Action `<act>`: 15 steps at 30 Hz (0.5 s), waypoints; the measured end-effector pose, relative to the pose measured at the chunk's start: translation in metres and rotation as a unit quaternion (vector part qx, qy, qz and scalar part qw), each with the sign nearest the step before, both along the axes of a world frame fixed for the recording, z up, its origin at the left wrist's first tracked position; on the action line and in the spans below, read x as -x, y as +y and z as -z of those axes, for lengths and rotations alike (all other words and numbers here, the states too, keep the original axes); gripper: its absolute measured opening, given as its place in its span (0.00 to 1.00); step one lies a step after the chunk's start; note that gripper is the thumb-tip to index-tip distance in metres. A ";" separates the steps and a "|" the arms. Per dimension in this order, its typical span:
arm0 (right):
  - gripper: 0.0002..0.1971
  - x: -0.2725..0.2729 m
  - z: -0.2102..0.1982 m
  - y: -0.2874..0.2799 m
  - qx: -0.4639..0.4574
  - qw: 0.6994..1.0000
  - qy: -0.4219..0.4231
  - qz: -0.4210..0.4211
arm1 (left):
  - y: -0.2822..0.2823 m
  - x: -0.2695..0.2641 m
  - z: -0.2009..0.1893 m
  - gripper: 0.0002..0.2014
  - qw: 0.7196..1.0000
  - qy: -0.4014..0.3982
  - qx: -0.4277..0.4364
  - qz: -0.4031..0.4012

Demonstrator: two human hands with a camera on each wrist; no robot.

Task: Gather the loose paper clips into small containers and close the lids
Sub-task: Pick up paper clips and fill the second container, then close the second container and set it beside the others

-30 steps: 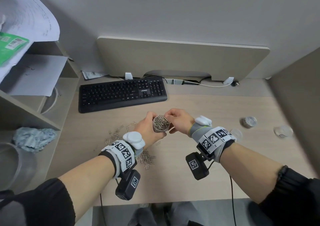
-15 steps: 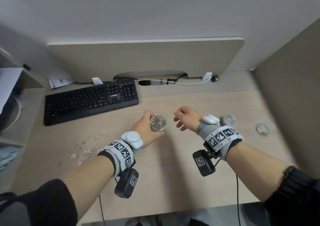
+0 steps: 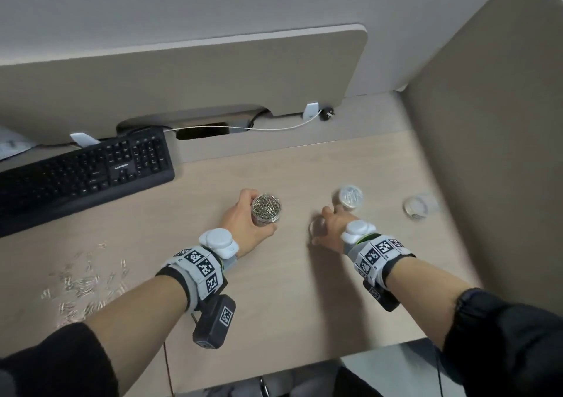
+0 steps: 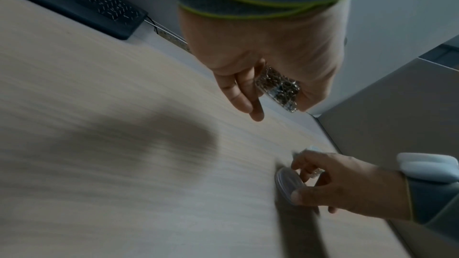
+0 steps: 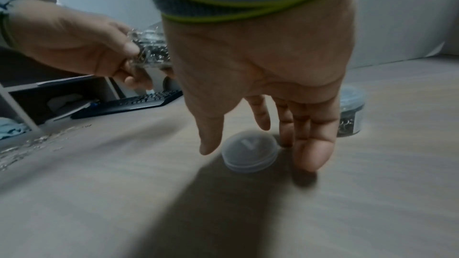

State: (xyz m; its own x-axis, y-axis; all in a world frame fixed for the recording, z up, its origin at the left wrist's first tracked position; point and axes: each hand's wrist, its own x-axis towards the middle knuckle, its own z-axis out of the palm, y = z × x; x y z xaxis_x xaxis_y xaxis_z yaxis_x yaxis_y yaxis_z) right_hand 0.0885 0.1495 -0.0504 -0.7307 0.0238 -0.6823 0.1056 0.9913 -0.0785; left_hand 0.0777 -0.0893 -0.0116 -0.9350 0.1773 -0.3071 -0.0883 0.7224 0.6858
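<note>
My left hand point(image 3: 240, 217) grips a small clear round container point(image 3: 265, 209) with no lid, packed with silver paper clips, held just above the desk. In the left wrist view the fingers curl round the container point(image 4: 278, 89). My right hand point(image 3: 330, 226) reaches down over a clear round lid point(image 5: 249, 151) lying flat on the desk. Its thumb is on the lid's left and its straight fingers on the right, with fingertips point(image 5: 310, 156) at the desk surface. A heap of loose paper clips point(image 3: 85, 281) lies at the left.
A lidded container of clips point(image 3: 351, 197) stands just beyond my right hand. Another clear round piece point(image 3: 419, 206) lies further right, near the side panel point(image 3: 487, 153). A black keyboard point(image 3: 82, 174) sits at the back left, below the rear divider point(image 3: 182, 70).
My right hand left the open container and dropped to the right, down over the lid on the desk. The left hand kept hold of the container. The head view swung right.
</note>
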 end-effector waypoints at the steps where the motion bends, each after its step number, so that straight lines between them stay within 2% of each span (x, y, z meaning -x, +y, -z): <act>1: 0.35 -0.002 0.003 -0.003 0.004 1.000 -0.002 -0.002 | 0.001 0.000 0.001 0.32 1.000 0.000 -0.001 0.005; 3: 0.35 -0.005 0.009 -0.008 0.006 1.000 0.012 0.000 | 0.002 0.001 0.000 0.33 1.000 -0.003 0.000 0.012; 8: 0.17 0.000 0.002 -0.021 0.033 0.998 0.044 0.037 | -0.011 0.004 -0.006 0.32 0.999 -0.006 0.015 0.033; 9: 0.17 0.004 -0.001 -0.023 0.045 0.997 0.051 0.041 | -0.014 0.004 -0.006 0.31 0.999 -0.005 0.017 0.034; 12: 0.26 0.012 -0.025 -0.040 0.131 0.981 0.101 0.099 | -0.026 0.007 -0.010 0.31 0.999 -0.002 0.019 0.028; 15: 0.35 0.023 -0.059 -0.065 0.225 0.955 0.150 0.122 | -0.039 0.011 -0.018 0.31 1.000 0.005 0.010 0.017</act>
